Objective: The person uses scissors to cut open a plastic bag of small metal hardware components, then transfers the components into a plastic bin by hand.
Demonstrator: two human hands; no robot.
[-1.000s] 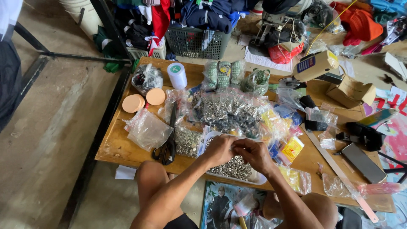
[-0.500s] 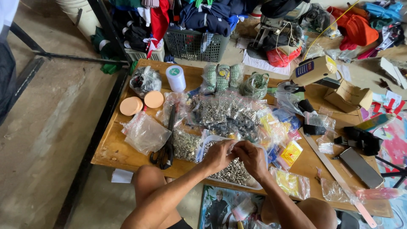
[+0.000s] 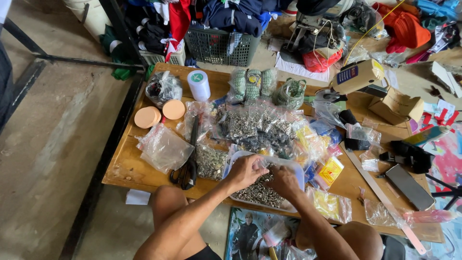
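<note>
While both hands work over white tray [image 3: 297, 169] of small metal rings [image 3: 260, 192] at near table edge, left hand [image 3: 247, 171] curls fingers narrow at tray's left rim, seems to pinch clear plastic; exact hold unclear. Right hand [image 3: 285, 182] rests on rings, fingers bent down into pile; grip cannot tell. Hands just beside each other. Black scissors [image 3: 188, 166] lie left of tray, beside empty clear bags [image 3: 164, 148]. Bagged metal fittings [image 3: 257, 126] heaped behind tray. Wooden table [image 3: 124, 163] low, knees under edge.

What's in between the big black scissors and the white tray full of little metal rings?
A clear plastic bag of small silvery metal pieces lies between the black-handled scissors and the white tray of metal rings, seen in the head view.
</note>
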